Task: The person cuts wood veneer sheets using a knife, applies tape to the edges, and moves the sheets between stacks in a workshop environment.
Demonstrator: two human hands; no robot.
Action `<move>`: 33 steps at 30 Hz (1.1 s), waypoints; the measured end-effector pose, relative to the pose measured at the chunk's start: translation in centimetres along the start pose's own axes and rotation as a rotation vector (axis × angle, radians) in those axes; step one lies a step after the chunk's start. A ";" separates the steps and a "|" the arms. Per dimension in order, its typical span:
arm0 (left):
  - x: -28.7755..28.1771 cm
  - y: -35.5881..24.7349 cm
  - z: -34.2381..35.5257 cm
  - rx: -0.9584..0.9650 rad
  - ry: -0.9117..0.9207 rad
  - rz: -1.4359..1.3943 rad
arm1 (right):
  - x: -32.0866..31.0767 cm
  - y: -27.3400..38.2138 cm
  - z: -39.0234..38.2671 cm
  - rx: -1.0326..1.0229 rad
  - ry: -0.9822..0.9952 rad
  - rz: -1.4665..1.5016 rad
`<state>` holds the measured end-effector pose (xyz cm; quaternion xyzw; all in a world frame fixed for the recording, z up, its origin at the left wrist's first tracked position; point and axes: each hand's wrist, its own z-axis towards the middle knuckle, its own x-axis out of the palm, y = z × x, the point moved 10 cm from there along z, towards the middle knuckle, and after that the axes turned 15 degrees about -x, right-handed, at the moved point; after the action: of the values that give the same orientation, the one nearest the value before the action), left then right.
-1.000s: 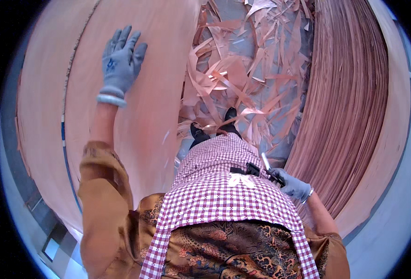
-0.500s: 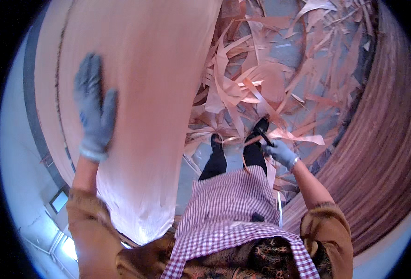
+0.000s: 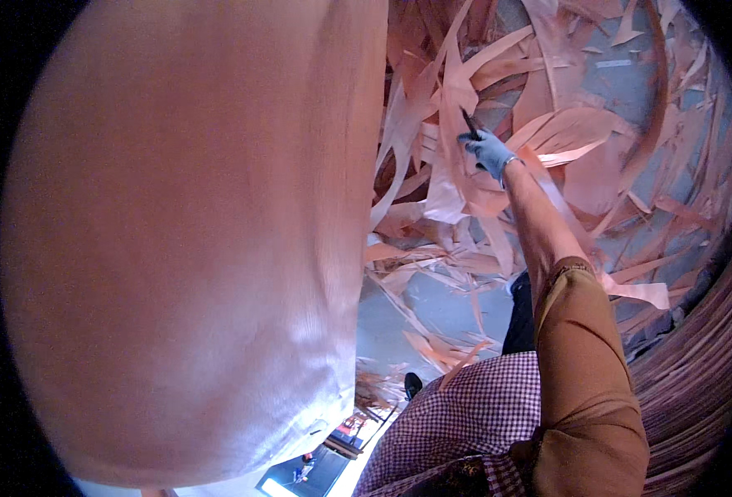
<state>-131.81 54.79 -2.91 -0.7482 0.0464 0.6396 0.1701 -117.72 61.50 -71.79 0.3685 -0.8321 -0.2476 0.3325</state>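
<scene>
Our right grey-blue-gloved fingers (image 3: 479, 147) grip a slim black tool (image 3: 468, 121) toward two o'clock, over torn pinkish scraps (image 3: 577, 132); a broad pinkish-tan sheet (image 3: 192, 207) fills nine o'clock, a brown layered stack (image 3: 705, 406) four.

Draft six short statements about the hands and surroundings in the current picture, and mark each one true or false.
1. The gloved right hand holds a black tool. True.
2. The left hand is visible too. False: it is out of view.
3. Scraps litter the floor. True.
4. The apron is plain. False: the apron is checked.
5. The broad sheet is right of the scraps. False: the sheet is on their left.
6. A layered stack shows at lower right. True.
</scene>
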 end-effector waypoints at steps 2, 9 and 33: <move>0.1 -0.4 0.4 0.015 0.008 -0.022 | -0.2 -1.3 1.4 -0.132 0.051 -0.032; -1.5 0.9 0.4 -0.005 -0.014 -0.054 | 13.9 0.0 -15.7 -0.414 0.585 -0.220; -6.0 -5.1 -1.6 0.524 -0.138 0.192 | -12.9 37.6 -50.3 -0.638 -0.555 0.033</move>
<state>-129.87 58.18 4.17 -0.6256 0.2689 0.6684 0.2993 -91.02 85.92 -18.86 0.1530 -0.7776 -0.5772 0.1969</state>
